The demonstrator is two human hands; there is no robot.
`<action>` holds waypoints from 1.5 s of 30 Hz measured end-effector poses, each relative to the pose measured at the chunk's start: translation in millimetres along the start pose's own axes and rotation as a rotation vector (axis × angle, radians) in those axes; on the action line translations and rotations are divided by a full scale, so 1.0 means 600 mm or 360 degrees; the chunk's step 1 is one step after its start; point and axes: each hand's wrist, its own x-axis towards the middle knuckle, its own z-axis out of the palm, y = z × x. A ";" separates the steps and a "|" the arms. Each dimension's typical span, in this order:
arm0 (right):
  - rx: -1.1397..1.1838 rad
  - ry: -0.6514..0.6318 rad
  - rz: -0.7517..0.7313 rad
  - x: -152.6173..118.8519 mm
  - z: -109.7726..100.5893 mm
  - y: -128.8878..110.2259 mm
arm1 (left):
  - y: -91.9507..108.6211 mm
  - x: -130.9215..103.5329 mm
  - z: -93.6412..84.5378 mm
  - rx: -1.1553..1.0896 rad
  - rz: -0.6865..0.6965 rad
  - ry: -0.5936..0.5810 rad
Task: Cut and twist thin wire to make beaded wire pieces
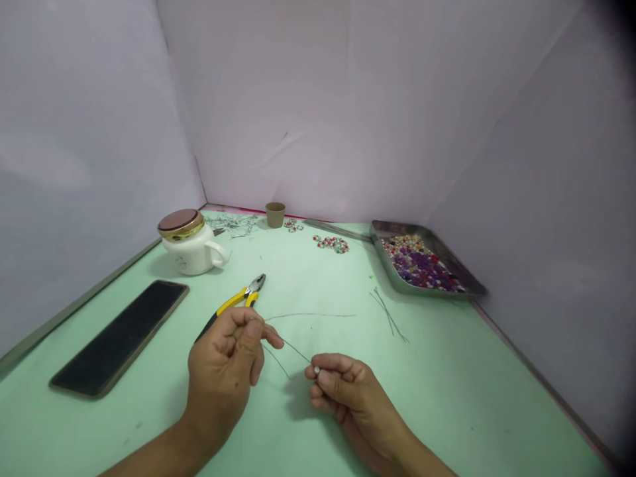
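Observation:
Between thumb and forefinger my left hand [226, 374] pinches a thin wire [297, 350], which slants down to the right. At its lower right end, my right hand [355, 397] pinches a small white bead [317, 370] between thumb and index finger. Whether the wire passes through the bead is too small to tell. Pliers [233, 301] with yellow and black handles lie just behind my left hand, their jaws pointing away. More wire, a long thin strand [313, 315], stretches to the right behind my fingers.
A metal tray [397, 285] of mixed beads stands at the right, near a few loose wires [387, 313]. Beaded rings [332, 244], a wire bundle [338, 229] and a small brown cup [275, 215] are at the back. At left are a lidded mug [191, 250] and a phone [122, 338].

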 end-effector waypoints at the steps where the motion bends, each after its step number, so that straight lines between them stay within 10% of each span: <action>1: -0.0001 -0.0003 -0.0002 0.000 0.001 0.000 | 0.000 0.000 0.001 0.0025 0.0017 -0.0003; 26: -0.0129 0.0025 -0.0045 -0.003 0.008 0.003 | -0.001 0.002 -0.005 0.0223 0.0122 -0.0162; 40: -0.0152 -0.0206 -0.0107 -0.004 0.001 0.003 | -0.033 0.029 0.003 -0.0672 -0.1615 -0.0501; 45: -0.0177 0.0107 -0.0179 0.002 -0.007 -0.016 | -0.027 0.025 0.005 -0.0594 -0.1650 -0.0568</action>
